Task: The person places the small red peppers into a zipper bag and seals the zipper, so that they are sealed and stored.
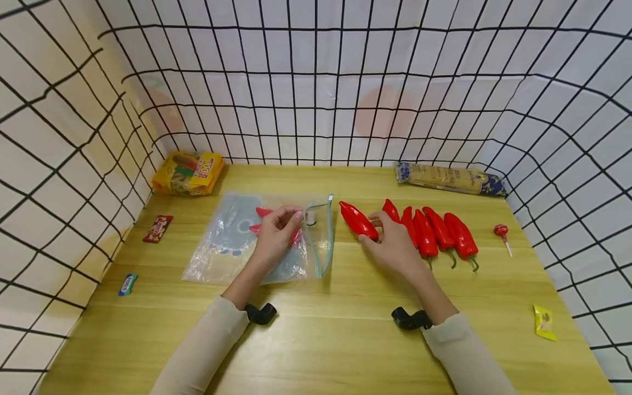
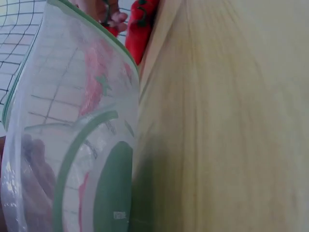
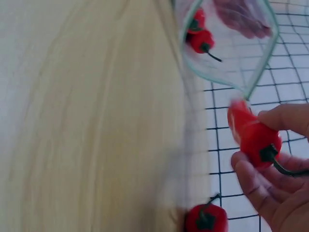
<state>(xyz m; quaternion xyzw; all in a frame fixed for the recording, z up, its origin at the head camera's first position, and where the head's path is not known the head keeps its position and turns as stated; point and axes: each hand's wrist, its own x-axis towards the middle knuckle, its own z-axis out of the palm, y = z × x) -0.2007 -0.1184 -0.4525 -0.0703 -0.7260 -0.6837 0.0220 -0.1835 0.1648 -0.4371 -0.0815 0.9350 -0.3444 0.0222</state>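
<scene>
Left hand: pinching the upper edge of the bag's mouth between thumb and fingers.
Bag: lying flat beneath and left of the left hand, gaping toward the right hand.
Right hand: gripping a pepper between thumb and fingers, lifting no other.
Held pepper: pointing tip-first from the right fingers toward the bag, staying outside the mouth, near but apart.
Bagged peppers: lying around and below the left hand; numbering at least two, hiding the full count.
Row peppers: lying side by side just right of the right hand, numbering five.
Progress: standing partway, by judgement; leaving six peppers outside, counting the one in hand.
Yellow pack: lying beyond the left hand, farther left.
Lollipop: lying right of the right hand, past the row.
</scene>
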